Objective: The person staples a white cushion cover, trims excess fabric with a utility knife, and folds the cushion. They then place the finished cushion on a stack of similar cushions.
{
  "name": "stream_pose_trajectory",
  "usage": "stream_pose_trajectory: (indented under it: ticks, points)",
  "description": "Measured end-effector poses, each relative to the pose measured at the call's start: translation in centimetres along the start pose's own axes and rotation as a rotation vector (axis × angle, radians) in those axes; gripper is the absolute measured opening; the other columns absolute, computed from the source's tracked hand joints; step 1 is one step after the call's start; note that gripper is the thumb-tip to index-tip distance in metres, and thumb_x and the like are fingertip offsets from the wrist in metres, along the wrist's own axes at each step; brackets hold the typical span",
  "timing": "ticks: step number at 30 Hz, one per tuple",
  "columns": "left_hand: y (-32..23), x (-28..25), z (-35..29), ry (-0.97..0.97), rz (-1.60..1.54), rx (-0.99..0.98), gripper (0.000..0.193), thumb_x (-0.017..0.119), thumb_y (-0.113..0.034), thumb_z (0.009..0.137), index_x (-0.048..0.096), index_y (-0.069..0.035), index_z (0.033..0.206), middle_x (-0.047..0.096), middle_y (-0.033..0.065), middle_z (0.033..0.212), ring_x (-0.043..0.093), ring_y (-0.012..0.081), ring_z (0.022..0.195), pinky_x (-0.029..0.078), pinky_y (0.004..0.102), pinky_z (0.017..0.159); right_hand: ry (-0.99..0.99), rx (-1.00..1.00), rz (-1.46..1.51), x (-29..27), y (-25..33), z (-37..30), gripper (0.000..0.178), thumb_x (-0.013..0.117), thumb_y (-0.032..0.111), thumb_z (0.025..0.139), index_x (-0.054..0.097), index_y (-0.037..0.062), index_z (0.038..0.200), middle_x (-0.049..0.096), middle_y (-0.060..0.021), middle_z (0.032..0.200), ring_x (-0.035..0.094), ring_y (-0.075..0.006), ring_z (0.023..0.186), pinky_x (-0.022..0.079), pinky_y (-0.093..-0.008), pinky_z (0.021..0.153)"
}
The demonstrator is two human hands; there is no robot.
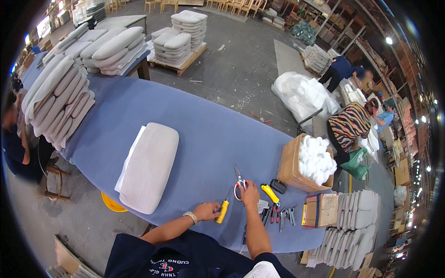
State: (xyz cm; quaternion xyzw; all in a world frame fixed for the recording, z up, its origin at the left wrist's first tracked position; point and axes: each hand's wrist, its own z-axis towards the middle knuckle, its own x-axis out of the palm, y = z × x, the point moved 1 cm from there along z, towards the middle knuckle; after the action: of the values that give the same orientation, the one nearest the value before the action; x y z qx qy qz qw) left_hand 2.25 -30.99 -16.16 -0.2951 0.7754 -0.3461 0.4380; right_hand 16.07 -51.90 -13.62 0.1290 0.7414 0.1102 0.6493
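Note:
My left hand [206, 211], with a bracelet at the wrist, has its fingertips closed on the side of a yellow-handled screwdriver [223, 212]. Its thin shaft points away from me; the tip is too small to make out. Just to the right, my right hand [251, 195] grips a pair of scissors [239, 184] by the red and white handles. The blades point to the far side, over the blue table [208, 125]. Left of both hands lies a light grey cushion [150, 167] with a white layer showing along its left edge.
Right of my hands lie a yellow cutter [270, 193], a black case [278, 186], red-handled pliers [274, 214] and other small tools. Beyond stands a cardboard box [289, 162] of white stuffing [316, 160]. Cushion stacks [60, 97] rise at the left, beside a seated person [21, 143].

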Motion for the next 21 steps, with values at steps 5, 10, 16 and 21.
stream_pose_trajectory:
  ticks: [5, 10, 16, 21]
  points:
    - [0.5, -1.2, -2.5, 0.013, -0.04, 0.055, 0.052, 0.07, -0.044, 0.094, 0.068, -0.003, 0.126, 0.076, 0.0137, 0.11, 0.072, 0.0305, 0.102, 0.057, 0.0427, 0.09, -0.254, 0.093, 0.138, 0.8, -2.3, 0.9, 0.042, 0.074, 0.034, 0.092, 0.061, 0.0082, 0.122, 0.069, -0.018, 0.113, 0.067, -0.0415, 0.106, 0.053, -0.0532, 0.091]
    - [7.0, -4.9, -9.1, -0.129, -0.531, -0.191, 0.042, 0.068, -0.036, 0.101, 0.068, -0.002, 0.127, 0.075, 0.01, 0.111, 0.073, 0.0173, 0.095, 0.058, 0.0317, 0.082, -0.309, -0.127, 0.455, 2.5, -2.4, -2.7, 0.03, 0.072, 0.02, 0.093, 0.066, 0.0035, 0.118, 0.072, -0.0115, 0.096, 0.071, -0.0249, 0.082, 0.057, -0.0385, 0.075]
    - [7.5, -7.4, -16.8, -0.298, -0.766, -0.267, 0.04, 0.066, -0.033, 0.104, 0.068, -0.001, 0.128, 0.075, 0.0088, 0.115, 0.072, 0.0152, 0.098, 0.057, 0.0282, 0.084, 0.147, -0.027, 0.996, 9.2, 1.4, -16.0, 0.025, 0.069, 0.022, 0.1, 0.068, 0.0032, 0.116, 0.072, -0.0037, 0.088, 0.068, -0.0112, 0.072, 0.055, -0.0284, 0.065]
    - [-1.9, -10.4, -16.6, -0.175, -0.749, 0.071, 0.037, 0.061, -0.027, 0.107, 0.067, 0.0, 0.132, 0.075, 0.011, 0.119, 0.071, 0.0169, 0.106, 0.056, 0.0301, 0.091, 0.468, 0.011, 0.948, 11.5, 1.6, -20.1, 0.028, 0.07, 0.024, 0.099, 0.068, 0.0025, 0.117, 0.072, -0.004, 0.089, 0.068, -0.0116, 0.072, 0.054, -0.028, 0.064]
